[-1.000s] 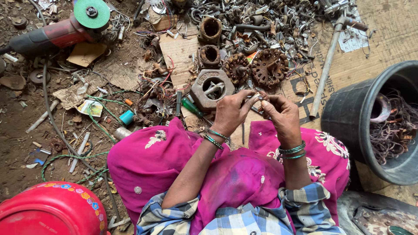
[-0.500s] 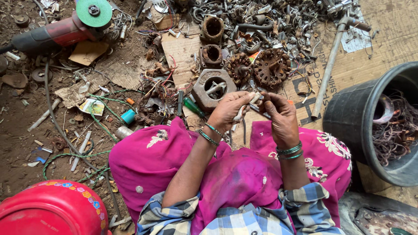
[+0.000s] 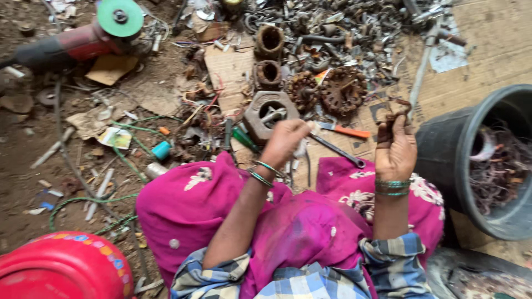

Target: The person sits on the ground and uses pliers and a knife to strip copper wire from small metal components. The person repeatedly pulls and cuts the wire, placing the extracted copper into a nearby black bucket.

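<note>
The curl of rusty copper wire [image 3: 400, 109] sits at your right hand's [image 3: 394, 150] twelve o'clock, pinched in its closed fingertips, with the black bucket [image 3: 443, 145] at that hand's three o'clock. Your left hand [image 3: 285, 141], at the right hand's nine o'clock and well apart, is curled around a small pale piece [image 3: 302, 148], just below the hexagonal metal housing [image 3: 271, 113].

Hands apart over scrap pile, black bucket as reference.
Right hand [image 3: 395, 150] just left of the black bucket [image 3: 443, 149], pinching a tangle of rusty wire [image 3: 400, 109]. Left hand [image 3: 285, 142] further left, closed on a small pale part, just below the hex metal block [image 3: 271, 113].
</note>
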